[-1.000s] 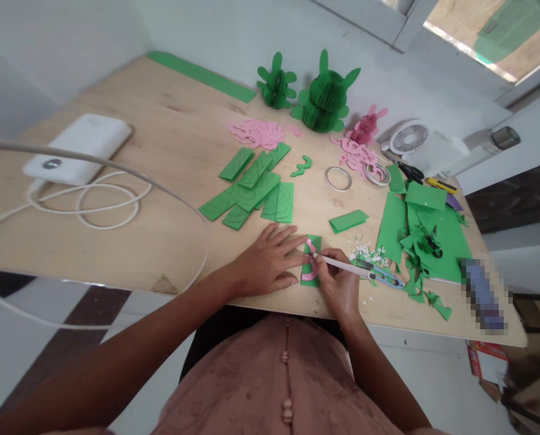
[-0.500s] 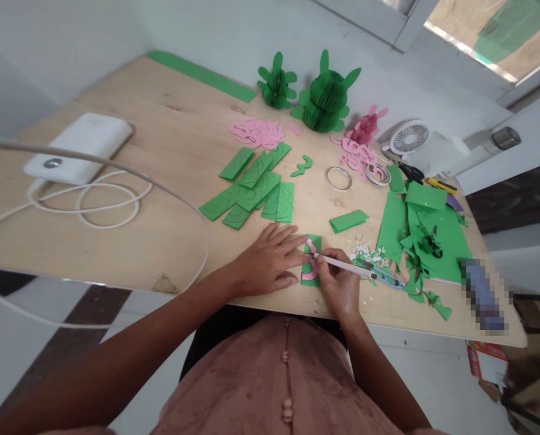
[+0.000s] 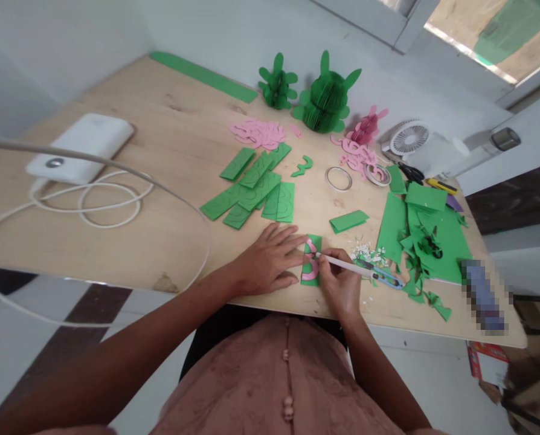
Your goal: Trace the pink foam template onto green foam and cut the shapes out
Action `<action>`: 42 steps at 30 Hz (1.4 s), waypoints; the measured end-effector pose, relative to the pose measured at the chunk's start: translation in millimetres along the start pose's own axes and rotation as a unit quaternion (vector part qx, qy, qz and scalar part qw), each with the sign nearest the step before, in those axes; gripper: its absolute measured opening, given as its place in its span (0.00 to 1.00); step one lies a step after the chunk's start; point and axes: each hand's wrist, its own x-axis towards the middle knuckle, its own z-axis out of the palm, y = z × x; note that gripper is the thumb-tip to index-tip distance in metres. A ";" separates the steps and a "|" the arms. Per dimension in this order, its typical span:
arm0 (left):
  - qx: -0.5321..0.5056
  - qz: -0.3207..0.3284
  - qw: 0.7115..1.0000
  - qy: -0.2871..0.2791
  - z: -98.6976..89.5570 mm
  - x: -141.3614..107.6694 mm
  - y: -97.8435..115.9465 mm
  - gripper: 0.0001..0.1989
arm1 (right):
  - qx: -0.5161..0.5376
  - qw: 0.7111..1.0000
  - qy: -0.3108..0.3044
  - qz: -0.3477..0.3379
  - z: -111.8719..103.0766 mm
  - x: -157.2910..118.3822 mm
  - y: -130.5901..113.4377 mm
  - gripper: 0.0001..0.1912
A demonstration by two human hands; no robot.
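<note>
My left hand (image 3: 270, 260) lies flat with fingers spread, its fingertips on a pink curved paper cutout (image 3: 312, 271). The cutout rests on a folded green paper piece (image 3: 314, 240) near the table's front edge. My right hand (image 3: 341, 284) is closed round a slim white pen (image 3: 345, 264), whose tip touches the paper at the cutout's inner edge. Just beyond my left hand sit several green paper pieces (image 3: 258, 190) with curved outlines drawn on them. Another folded green piece (image 3: 349, 221) lies beyond my right hand.
Paper scraps (image 3: 369, 254), blue-handled scissors (image 3: 388, 277) and green sheets (image 3: 442, 241) lie to the right. Further back are tape rolls (image 3: 338, 179), pink cutouts (image 3: 258, 133), green honeycomb figures (image 3: 327, 99) and a small fan (image 3: 409, 138). A white power bank (image 3: 82, 148) with cable sits left.
The pen tip has shifted very slightly along the pink cutout's edge. My left hand stays in place on the paper.
</note>
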 end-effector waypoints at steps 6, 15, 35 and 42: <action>0.001 -0.001 1.000 -0.003 0.1 -0.3 -0.2 0.21 | 0.000 1.000 -0.003 0.004 -0.5 -0.5 1.3 0.05; 0.001 0.001 1.000 0.002 -0.8 0.0 0.2 0.20 | 0.016 1.000 0.013 0.013 0.8 -0.5 -1.3 0.06; 0.002 -0.001 1.000 0.000 0.8 -0.6 -0.5 0.22 | -0.019 1.000 0.008 -0.017 3.1 -1.3 2.3 0.07; 0.005 0.004 1.000 0.004 2.4 -0.8 -1.3 0.22 | -0.005 1.000 0.008 -0.017 6.4 1.3 4.0 0.07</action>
